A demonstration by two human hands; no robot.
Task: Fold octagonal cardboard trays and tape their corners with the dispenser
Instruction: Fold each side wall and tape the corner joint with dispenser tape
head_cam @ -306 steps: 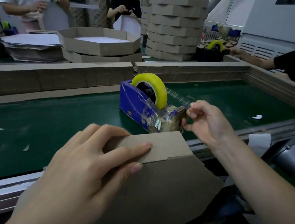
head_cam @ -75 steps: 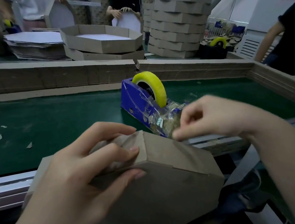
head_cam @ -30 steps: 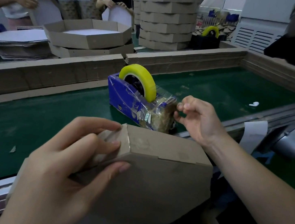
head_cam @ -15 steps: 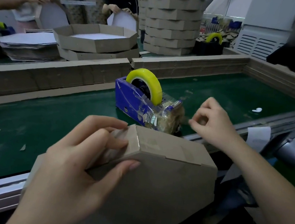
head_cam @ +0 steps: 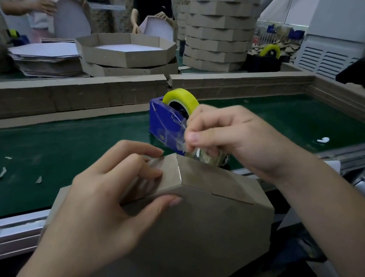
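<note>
A brown octagonal cardboard tray (head_cam: 199, 230) stands on edge at the near side of the green belt, its outer bottom facing me. My left hand (head_cam: 106, 203) grips its upper left corner, fingers curled over the folded wall. A strip of clear tape shines across that corner. My right hand (head_cam: 231, 135) hovers just above the tray's top edge and pinches a piece of clear tape (head_cam: 189, 150) between thumb and fingers. Behind it sits the blue tape dispenser (head_cam: 167, 122) with a yellow roll (head_cam: 181, 97); my right hand hides its cutter end.
The green conveyor belt (head_cam: 58, 144) carries a few paper scraps and is walled by stacked cardboard strips. Folded trays (head_cam: 125, 53), flat blanks (head_cam: 45, 58) and a tall tray stack (head_cam: 220, 24) stand beyond it. Other people work behind and at the right. A second dispenser (head_cam: 265, 58) sits far back.
My right hand has left the dispenser's cutter and moved up and left over the tray's top edge, carrying a piece of tape. The left hand keeps its grip on the corner.
</note>
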